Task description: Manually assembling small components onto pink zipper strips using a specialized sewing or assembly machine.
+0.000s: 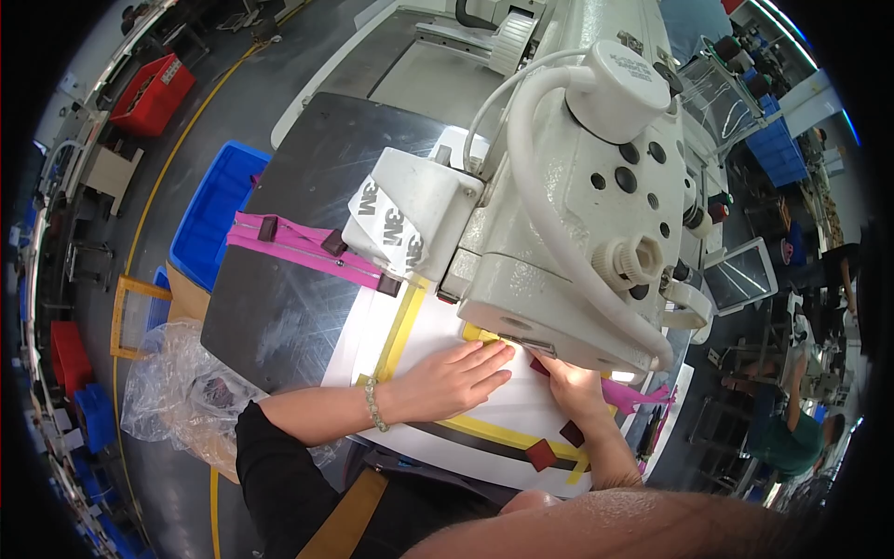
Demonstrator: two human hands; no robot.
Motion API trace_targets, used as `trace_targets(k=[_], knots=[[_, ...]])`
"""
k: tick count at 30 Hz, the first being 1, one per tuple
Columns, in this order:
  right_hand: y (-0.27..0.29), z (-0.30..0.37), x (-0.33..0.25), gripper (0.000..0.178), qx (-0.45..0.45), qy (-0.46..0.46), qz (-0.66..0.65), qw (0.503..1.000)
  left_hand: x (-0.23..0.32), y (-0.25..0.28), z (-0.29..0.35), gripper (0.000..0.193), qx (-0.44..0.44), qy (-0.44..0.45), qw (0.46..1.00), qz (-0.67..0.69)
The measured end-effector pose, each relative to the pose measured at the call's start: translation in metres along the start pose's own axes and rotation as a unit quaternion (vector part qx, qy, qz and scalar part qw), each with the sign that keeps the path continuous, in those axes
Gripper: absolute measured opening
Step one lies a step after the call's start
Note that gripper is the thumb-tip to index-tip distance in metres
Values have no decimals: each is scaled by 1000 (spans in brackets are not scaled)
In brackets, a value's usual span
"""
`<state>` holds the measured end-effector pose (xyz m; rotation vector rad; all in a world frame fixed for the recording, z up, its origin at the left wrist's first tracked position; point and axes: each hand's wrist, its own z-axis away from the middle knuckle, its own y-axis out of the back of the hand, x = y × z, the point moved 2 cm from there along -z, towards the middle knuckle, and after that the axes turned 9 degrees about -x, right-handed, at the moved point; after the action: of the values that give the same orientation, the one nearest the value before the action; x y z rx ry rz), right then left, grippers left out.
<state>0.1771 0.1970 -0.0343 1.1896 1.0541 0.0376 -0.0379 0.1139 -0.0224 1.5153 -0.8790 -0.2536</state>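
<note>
My left hand [449, 382] lies flat with its fingers stretched out on a white sheet [358, 340] marked with yellow tape [400, 328], just left of the needle area. My right hand [570, 389] reaches under the head of a large sewing machine [549, 279]. Its fingers are drawn together beside a dark red edge, partly hidden by the machine, and what they hold is unclear. A pink zipper strip [307, 252] with dark brown tabs runs left from the machine. More pink strip [633, 396] shows right of my right hand. A dark red square [540, 455] rests near the sheet's front edge.
The machine's grey metal table [279, 307] extends left. Beyond it on the floor stand a blue bin [219, 210] and crumpled clear plastic [177, 382]. A red bin [154, 93] is farther off. At the right, a person in green [792, 443] works at another station.
</note>
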Motion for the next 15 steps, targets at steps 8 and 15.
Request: trace_targets(k=[8,15], knots=[[-7,-4,-2,47,18,18,41,999,0,2,2,34,-5,7,1000,5],[-3,-3,-9,44,18,-1,52,998,1,2,-3,36,-5,3,1000,15]])
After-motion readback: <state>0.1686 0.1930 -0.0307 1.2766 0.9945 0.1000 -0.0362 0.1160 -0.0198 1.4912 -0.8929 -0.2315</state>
